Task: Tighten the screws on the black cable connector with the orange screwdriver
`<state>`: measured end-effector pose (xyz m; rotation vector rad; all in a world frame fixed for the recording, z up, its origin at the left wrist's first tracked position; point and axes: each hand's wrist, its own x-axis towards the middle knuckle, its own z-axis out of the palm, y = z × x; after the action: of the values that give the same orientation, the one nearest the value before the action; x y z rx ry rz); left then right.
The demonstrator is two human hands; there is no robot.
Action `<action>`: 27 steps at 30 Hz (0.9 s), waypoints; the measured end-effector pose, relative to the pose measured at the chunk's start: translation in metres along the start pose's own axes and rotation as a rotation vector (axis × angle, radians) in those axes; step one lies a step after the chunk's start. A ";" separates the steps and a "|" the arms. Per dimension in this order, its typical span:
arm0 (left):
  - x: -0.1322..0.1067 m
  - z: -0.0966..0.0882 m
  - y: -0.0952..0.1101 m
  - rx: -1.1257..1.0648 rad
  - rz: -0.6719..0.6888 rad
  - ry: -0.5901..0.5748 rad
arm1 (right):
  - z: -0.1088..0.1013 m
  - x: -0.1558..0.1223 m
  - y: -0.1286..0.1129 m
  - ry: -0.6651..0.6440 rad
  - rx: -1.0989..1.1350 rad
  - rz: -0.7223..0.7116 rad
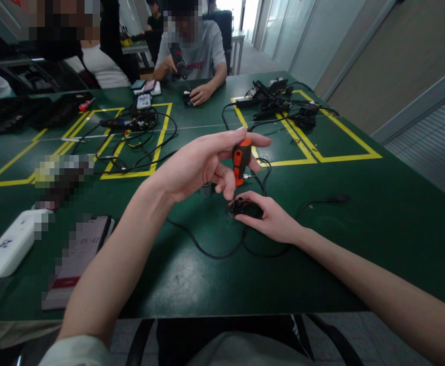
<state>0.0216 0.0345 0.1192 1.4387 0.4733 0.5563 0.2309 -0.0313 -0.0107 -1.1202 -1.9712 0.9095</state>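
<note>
My left hand (203,165) holds a screwdriver with an orange and black handle (241,160) upright, fingers wrapped round the handle, its tip pointing down. Just below it, my right hand (270,218) rests on the green table (378,218) and grips a small black device (239,207) with a round top. The screwdriver's tip stands on or just above that device. A black cable (210,251) loops from the device across the table toward me.
A white box (8,246) and a phone (88,239) lie at the left. Tangled cables and tools (138,122) sit inside yellow tape squares; more black gear (279,99) at the far right. A person across the table holds a power screwdriver (178,61); another person sits at far left.
</note>
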 end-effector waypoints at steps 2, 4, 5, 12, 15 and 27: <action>0.000 0.000 0.001 0.018 0.001 0.015 | 0.000 0.000 0.000 -0.004 0.000 0.003; -0.001 0.000 0.001 0.028 0.006 0.020 | 0.000 0.000 0.000 -0.003 0.000 0.003; -0.001 0.001 0.002 0.031 0.005 0.021 | 0.000 0.000 0.001 -0.001 -0.001 0.002; -0.001 0.003 0.002 0.033 0.028 0.021 | 0.001 -0.001 0.002 0.009 -0.010 -0.003; 0.000 0.002 0.002 0.035 0.022 0.007 | 0.001 -0.001 0.002 0.008 -0.010 -0.004; -0.002 0.000 0.002 0.052 0.022 0.002 | 0.000 0.000 0.001 0.003 -0.009 0.002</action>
<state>0.0197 0.0333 0.1209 1.4942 0.4769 0.5666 0.2316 -0.0310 -0.0117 -1.1280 -1.9741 0.8995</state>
